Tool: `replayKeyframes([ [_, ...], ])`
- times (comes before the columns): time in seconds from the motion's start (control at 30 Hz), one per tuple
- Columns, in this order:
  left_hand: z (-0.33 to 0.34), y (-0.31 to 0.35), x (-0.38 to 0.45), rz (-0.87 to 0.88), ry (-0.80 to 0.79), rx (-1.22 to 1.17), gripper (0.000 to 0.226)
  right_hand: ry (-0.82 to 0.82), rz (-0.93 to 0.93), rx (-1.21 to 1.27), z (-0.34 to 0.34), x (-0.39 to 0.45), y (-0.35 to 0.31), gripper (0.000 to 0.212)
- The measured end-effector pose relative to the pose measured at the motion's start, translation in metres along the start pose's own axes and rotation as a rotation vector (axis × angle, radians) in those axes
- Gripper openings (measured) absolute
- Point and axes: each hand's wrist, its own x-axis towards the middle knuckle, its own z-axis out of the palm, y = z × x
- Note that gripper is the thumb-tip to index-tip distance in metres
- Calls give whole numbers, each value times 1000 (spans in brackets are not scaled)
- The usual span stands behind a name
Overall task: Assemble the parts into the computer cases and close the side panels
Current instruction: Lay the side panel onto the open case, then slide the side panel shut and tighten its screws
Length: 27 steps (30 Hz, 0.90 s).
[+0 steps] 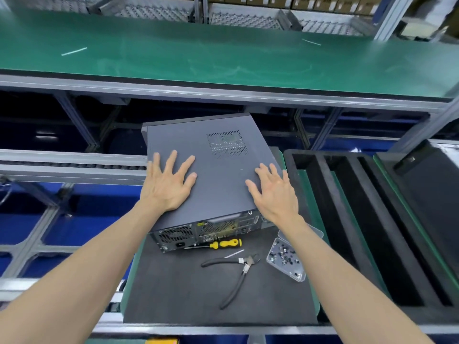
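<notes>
Both of my hands lie flat on the side panel (206, 170) of the computer case (211, 184): my left hand (167, 184) at the panel's left edge, my right hand (274, 192) at its right edge. All fingers (171, 161) are straight and spread, gripping nothing, only pressing down on the metal.

To do this step well, I judge I should keep my palms even and push the panel along the case until its near edge meets the rear frame, so the hooks seat on both sides at once. Pressing harder with one hand would likely skew it. Then I would check the seam before fixing it.

The case lies on its side in the middle of the frame, turned a little askew, on the dark mat (198, 294) of the table. It is dark grey, with a perforated vent patch (227, 142) in the panel's upper right. Its rear face, with fan grille and ports, looks toward me at the lower edge. Just below it lie a yellow-handled screwdriver (224, 243), black pliers (236, 271) and a clear box of screws (285, 259).
</notes>
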Motion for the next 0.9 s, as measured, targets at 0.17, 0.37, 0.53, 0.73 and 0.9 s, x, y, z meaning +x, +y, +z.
replayKeyframes([
  [0.17,-2,17,-30,189,-52,-45,57,-40,2,163,-2,-21,-12,44],
  [0.37,6,28,-66,367,-5,-20,56,241,-226,138,16,-86,-41,36],
  [0.53,20,38,-98,440,164,100,56,278,-513,52,33,-121,-44,35],
  [0.73,33,34,-116,504,392,-6,68,-207,-307,-60,58,-119,-51,23],
  [0.9,38,42,-121,459,388,-147,84,-303,-234,-105,80,-100,-59,43],
])
